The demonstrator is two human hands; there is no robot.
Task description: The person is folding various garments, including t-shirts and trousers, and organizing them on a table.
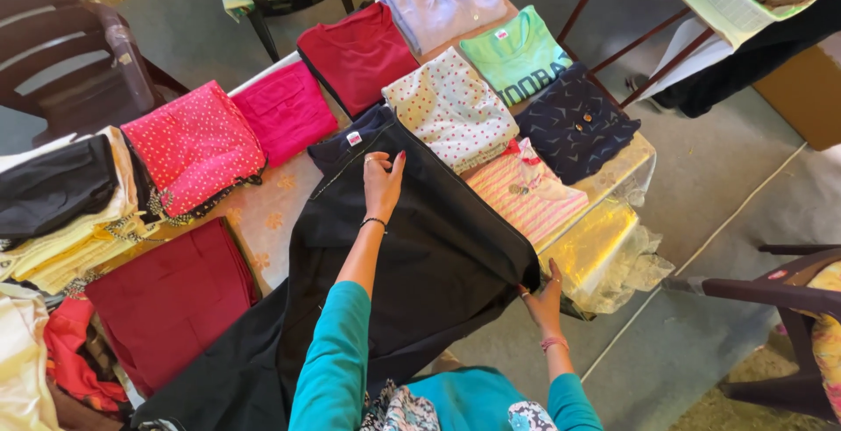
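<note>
Nearest the camera, the right hand (545,298) is pinching the lower right corner of the black garment (420,256), fingers closed on the fold as far as the angle shows, while the left hand (383,184) is lying flat and open-fingered on the cloth farther up. The garment, smooth and matte, is running its long axis diagonally from the lap towards the table (263,212); beyond it, the white dotted top (451,107) and green shirt (517,52) are lying folded

Left arm stretched forward, left hand (382,184) flat with fingers together; right hand (543,295) low, fingers pinched.
</note>
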